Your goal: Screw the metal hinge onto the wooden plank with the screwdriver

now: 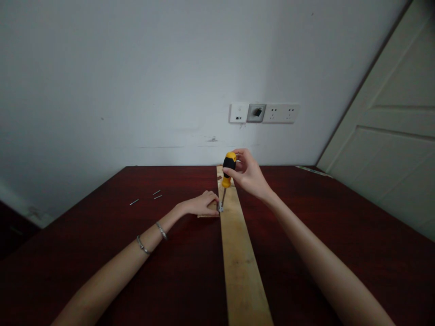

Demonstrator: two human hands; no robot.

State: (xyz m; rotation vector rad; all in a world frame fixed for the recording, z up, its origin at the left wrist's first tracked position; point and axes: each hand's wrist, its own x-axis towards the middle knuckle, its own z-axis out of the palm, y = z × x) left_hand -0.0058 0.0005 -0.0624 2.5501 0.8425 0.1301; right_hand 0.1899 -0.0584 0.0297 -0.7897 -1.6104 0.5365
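Observation:
My right hand (247, 174) is wrapped round the yellow and black handle of a screwdriver (229, 165). Its shaft points down, slightly tilted, and the tip meets a small metal bracket (220, 207) at the left edge of a long wooden board (238, 253). Against that edge, my left hand (203, 203) has thumb and forefinger closed at the bracket. Partly under the left hand lies a short wooden piece (213, 206), butting up to the board. Whether a screw sits under the screwdriver tip is too small to tell.
Three thin metal screws or nails, one of them a longer screw (134, 202), lie left on the dark red table (102, 235). A flat strip (314, 171) lies at the back right. Behind stands a wall with sockets (280, 113); a white door (394, 122) is at right.

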